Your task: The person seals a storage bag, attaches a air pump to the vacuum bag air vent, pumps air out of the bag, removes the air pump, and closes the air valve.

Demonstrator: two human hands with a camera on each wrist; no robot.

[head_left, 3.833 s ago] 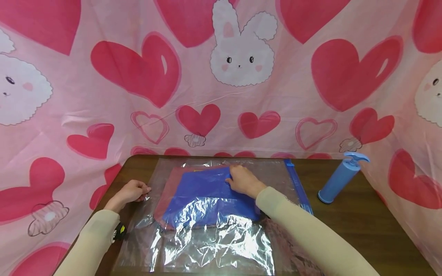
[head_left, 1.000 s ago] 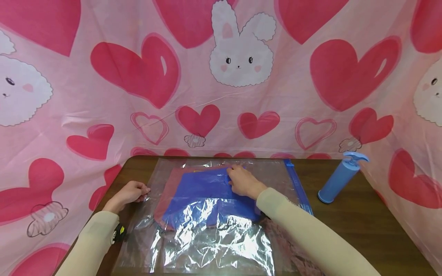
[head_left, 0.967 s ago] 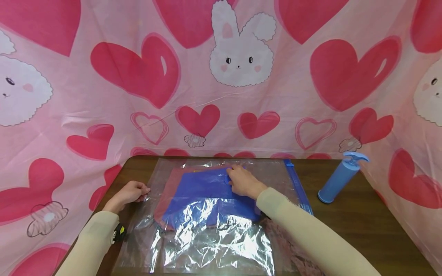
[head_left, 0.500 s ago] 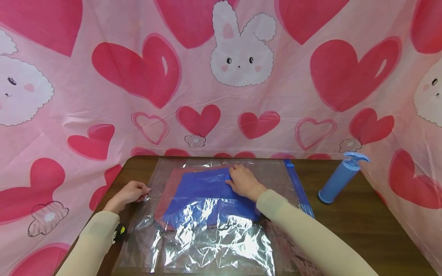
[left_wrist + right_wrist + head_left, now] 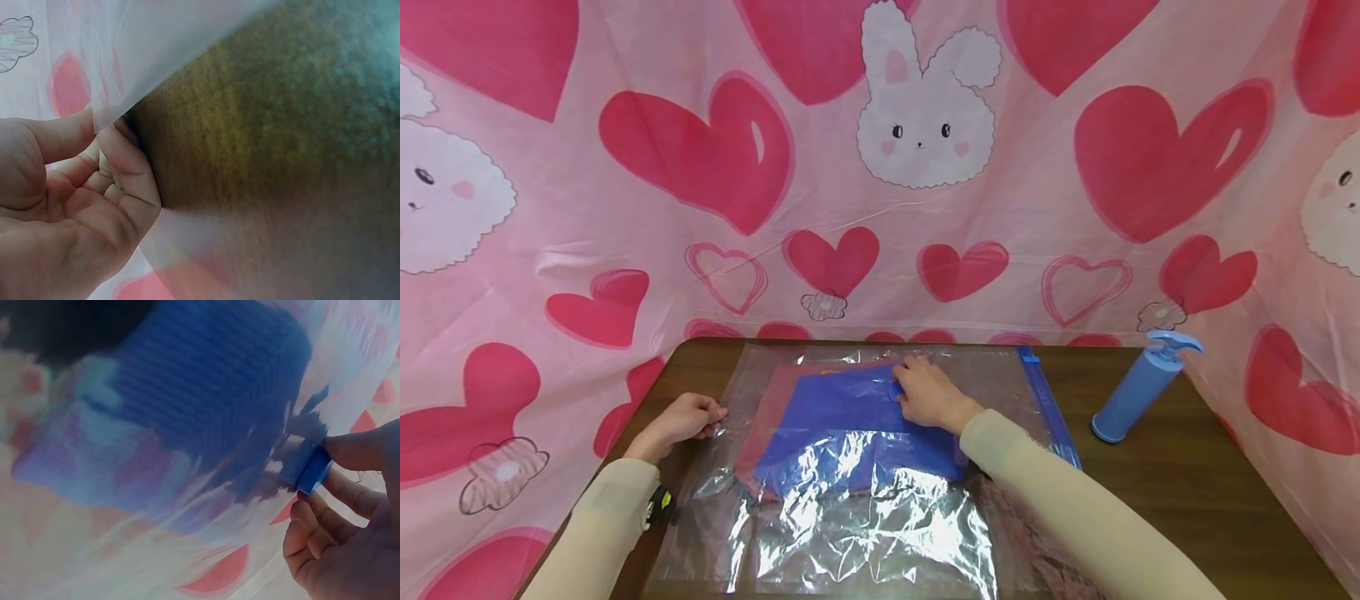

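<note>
A large clear plastic storage bag (image 5: 865,542) lies flat across the table in the head view. Inside it, folded blue cloth (image 5: 842,408) rests over a reddish-pink folded piece (image 5: 760,437). At the bag's left edge, my left hand (image 5: 687,417) pinches the plastic between thumb and fingers; the left wrist view shows this film (image 5: 187,37) lifted off the table. My right hand (image 5: 934,393) is over the blue cloth's upper right part. In the right wrist view its thumb and fingers pinch a small round blue valve cap (image 5: 314,470) on the bag.
A blue hand pump (image 5: 1138,392) with a T-shaped handle stands upright at the right. The bag's blue zip strip (image 5: 1048,404) with its slider (image 5: 1030,358) runs along the right side. A pink heart-print curtain (image 5: 955,217) surrounds the brown table (image 5: 1187,500).
The right hand's thumb and fingers shift slightly back and forth at the cap, with small wrist turns. The left hand stays at the bag's edge.
</note>
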